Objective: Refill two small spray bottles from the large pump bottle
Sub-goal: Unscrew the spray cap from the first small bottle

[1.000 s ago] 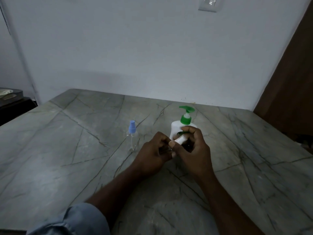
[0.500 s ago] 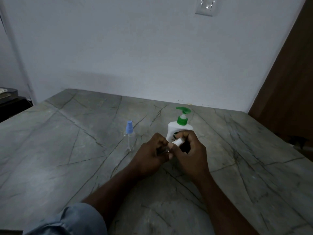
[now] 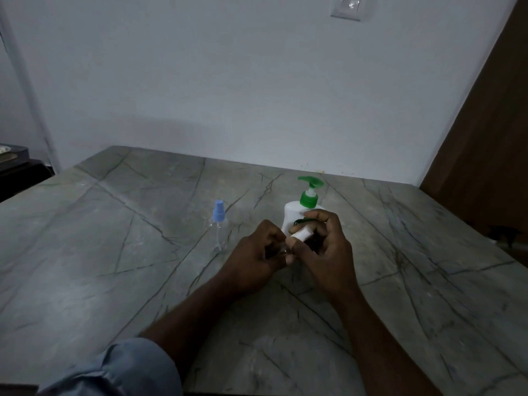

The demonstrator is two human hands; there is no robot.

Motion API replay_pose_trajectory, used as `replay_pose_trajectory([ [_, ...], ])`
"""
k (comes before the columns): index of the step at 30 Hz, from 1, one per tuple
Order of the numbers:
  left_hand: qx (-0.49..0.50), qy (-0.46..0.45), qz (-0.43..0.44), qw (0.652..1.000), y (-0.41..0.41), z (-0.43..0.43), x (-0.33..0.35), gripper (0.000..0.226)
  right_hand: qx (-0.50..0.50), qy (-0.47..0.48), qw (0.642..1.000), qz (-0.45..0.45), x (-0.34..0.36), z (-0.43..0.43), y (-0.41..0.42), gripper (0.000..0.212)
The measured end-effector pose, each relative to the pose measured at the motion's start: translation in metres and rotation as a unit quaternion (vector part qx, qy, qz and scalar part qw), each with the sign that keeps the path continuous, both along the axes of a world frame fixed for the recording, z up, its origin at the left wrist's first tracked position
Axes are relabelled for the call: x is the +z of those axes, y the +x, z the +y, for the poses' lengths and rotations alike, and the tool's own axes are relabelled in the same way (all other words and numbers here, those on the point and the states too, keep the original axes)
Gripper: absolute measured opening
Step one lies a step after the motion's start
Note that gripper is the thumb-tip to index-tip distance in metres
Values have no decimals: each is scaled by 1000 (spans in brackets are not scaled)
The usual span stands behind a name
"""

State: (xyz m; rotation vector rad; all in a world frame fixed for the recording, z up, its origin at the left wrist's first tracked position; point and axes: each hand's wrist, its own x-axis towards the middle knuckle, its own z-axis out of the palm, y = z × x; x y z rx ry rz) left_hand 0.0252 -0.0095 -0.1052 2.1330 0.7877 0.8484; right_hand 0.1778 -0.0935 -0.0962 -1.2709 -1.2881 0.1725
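A white pump bottle (image 3: 291, 214) with a green pump head stands upright on the grey stone table (image 3: 114, 267), just behind my hands. A clear small spray bottle with a blue cap (image 3: 218, 227) stands upright to its left, untouched. My left hand (image 3: 257, 258) is curled round the clear body of a second small spray bottle, mostly hidden in the fist. My right hand (image 3: 323, 252) pinches that bottle's white spray cap (image 3: 303, 233) between thumb and fingers. Both hands meet in front of the pump bottle.
The table meets a pale wall at the back. A brown wooden panel (image 3: 485, 138) rises at the right edge. Dark furniture (image 3: 14, 170) sits past the table's left end. A blue sleeve (image 3: 114, 370) shows at the bottom.
Both hands have stayed together on the small bottle, with the right hand's fingers shifting slightly round the white cap. The view has tilted a little.
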Motion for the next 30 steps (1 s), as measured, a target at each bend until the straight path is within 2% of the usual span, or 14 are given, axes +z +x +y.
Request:
replay_pose_trajectory([
  [2, 1, 4, 1, 1000, 1, -1, 0, 34, -39, -11, 999, -4, 0, 0, -1, 50],
  [4, 4, 8, -2, 1000, 1, -2, 0, 32, -72, -14, 997, -19, -2, 2, 0, 37],
  [8, 4, 4, -21, 1000, -2, -3, 0, 30, -41, 38, 998, -7, 0, 0, 7, 33],
  [12, 8, -1, -54, 998, -3, -4, 1, 26, -69, 125, 981, 131, 7, 0, 22, 24],
  [15, 5, -7, -88, 996, -3, -5, 3, 28, -91, 167, 949, 251, 9, 2, 37, 18],
  [17, 8, -3, -95, 995, -3, -5, 4, 32, -103, 179, 925, 318, 7, 4, 46, 23],
  [23, 29, 26, -97, 994, -1, -4, 3, 29, -114, 206, 873, 427, 4, 6, 60, 25],
  [25, 48, 27, -94, 994, -1, -4, 3, 36, -197, 155, 896, 366, -2, 9, 64, 24],
  [27, 68, 17, -93, 993, -1, -5, 4, 43, -309, 27, 928, 205, -10, 9, 66, 23],
  [30, 81, 17, -103, 991, -1, -4, 5, 46, -331, -108, 937, 20, -22, 11, 64, 20],
])
